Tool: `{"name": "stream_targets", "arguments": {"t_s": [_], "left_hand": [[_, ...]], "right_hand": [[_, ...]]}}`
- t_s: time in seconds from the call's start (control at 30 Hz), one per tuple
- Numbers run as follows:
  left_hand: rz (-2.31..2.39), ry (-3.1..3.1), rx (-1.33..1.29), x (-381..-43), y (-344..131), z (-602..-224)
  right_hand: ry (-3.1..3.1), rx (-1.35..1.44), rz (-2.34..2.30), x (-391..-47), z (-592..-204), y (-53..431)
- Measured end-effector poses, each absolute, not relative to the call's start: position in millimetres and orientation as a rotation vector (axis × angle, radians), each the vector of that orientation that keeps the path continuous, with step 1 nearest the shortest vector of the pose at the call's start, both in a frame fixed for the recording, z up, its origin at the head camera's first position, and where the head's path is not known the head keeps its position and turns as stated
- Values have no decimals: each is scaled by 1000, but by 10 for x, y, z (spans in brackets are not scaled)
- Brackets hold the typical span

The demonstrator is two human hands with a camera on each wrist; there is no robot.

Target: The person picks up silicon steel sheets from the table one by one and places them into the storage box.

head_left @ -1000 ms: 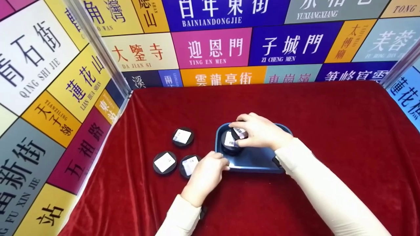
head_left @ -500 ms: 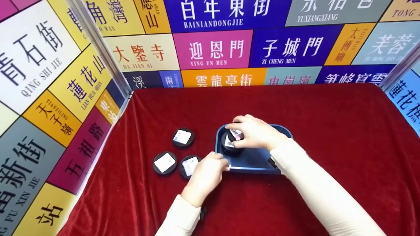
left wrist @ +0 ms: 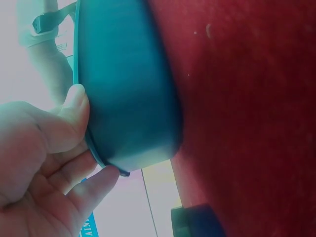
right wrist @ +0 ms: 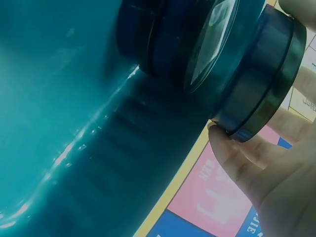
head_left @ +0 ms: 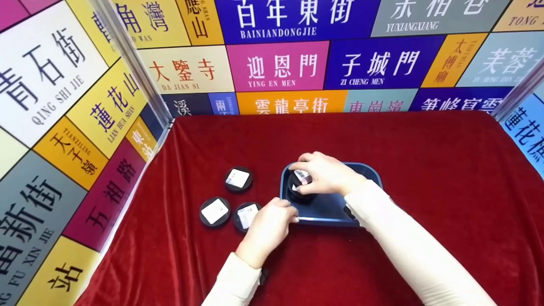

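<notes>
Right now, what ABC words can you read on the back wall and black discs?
"BAINIANDONGJIE": top blue panel
"YUXIANGXIANG": gray panel
"DA JIAN SI": cream panel
"YING EN MEN": pink panel
"ZI CHENG MEN": lower blue panel
"...WAN": yellow panel
"...SHAN": upper gold panel
"TONG...": tan panel
Everything else, disc labels included: too small or blurred.

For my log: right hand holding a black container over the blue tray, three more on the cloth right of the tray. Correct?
Only the side is wrong: the head view shows the three containers on the red cloth left of the blue tray.
</notes>
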State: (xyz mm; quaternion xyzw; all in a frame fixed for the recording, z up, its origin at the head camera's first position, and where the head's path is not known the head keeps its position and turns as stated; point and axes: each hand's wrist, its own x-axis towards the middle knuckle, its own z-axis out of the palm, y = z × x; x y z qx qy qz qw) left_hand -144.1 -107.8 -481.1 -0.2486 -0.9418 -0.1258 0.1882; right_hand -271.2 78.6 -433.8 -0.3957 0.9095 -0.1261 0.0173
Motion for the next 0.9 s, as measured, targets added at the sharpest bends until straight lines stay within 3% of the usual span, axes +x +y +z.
{"name": "stream_targets", "arguments": {"t_s": [0.9], "left_hand": [[-365, -2667, -717, -1436, -1080, -4783]], "right_hand": [[2809, -1298, -408, -2732, -4482, 733]]}}
